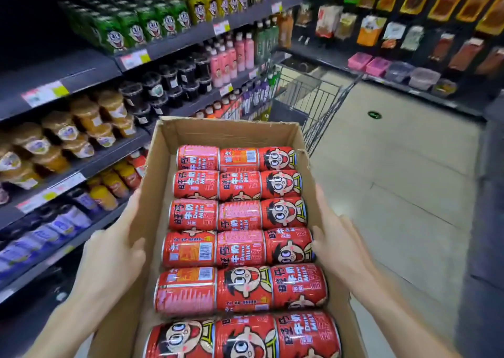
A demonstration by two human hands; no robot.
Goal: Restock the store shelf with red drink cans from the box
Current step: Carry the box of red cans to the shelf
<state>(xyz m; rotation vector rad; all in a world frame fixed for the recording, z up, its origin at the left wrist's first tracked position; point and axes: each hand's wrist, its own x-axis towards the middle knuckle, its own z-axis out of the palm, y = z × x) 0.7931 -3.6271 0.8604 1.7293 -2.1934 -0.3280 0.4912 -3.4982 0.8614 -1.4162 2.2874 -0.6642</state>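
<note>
My left hand lies flat with straight fingers against the box's left wall, and my right hand presses open on its right wall. The red drink cans lie on their sides in rows filling the box at centre frame. The store shelf runs along the left, a wire cart above the box.

wire shopping cart, pink bottles, green drink packs

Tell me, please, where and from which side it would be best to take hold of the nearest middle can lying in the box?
Probably from above. The nearest middle can lies on its side, pressed between neighbours left and right in the box, so its ends are blocked. Curl the fingers over its rounded top and lift, or free an outer can first.
</note>
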